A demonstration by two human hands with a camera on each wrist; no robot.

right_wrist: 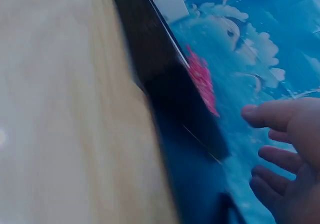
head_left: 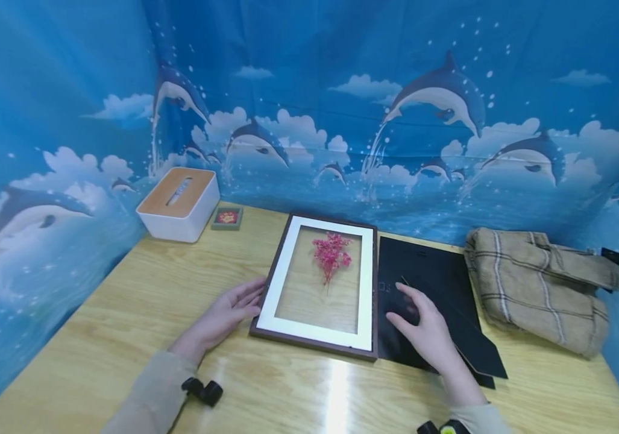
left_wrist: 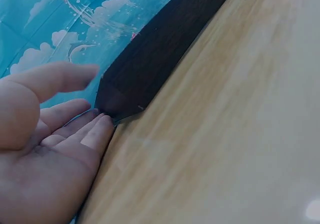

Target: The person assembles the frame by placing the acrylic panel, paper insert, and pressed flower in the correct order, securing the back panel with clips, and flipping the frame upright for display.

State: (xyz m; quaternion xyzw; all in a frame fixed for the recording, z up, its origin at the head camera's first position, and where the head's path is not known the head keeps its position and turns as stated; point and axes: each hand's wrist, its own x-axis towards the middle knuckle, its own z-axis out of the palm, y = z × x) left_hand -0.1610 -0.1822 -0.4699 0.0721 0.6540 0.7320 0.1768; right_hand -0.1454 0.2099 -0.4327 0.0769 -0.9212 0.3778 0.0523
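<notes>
A dark brown picture frame [head_left: 317,283] lies flat in the middle of the head view, its white mat bordering a clear pane with a sprig of pink dried flowers [head_left: 332,255] in its upper half. Just right of it, touching its edge, lies the black backing board [head_left: 434,283], also flat.

Bright even light, overhead glare streak on the table [head_left: 336,386], fisheye bending at edges — right wrist view motion-blurred
</notes>
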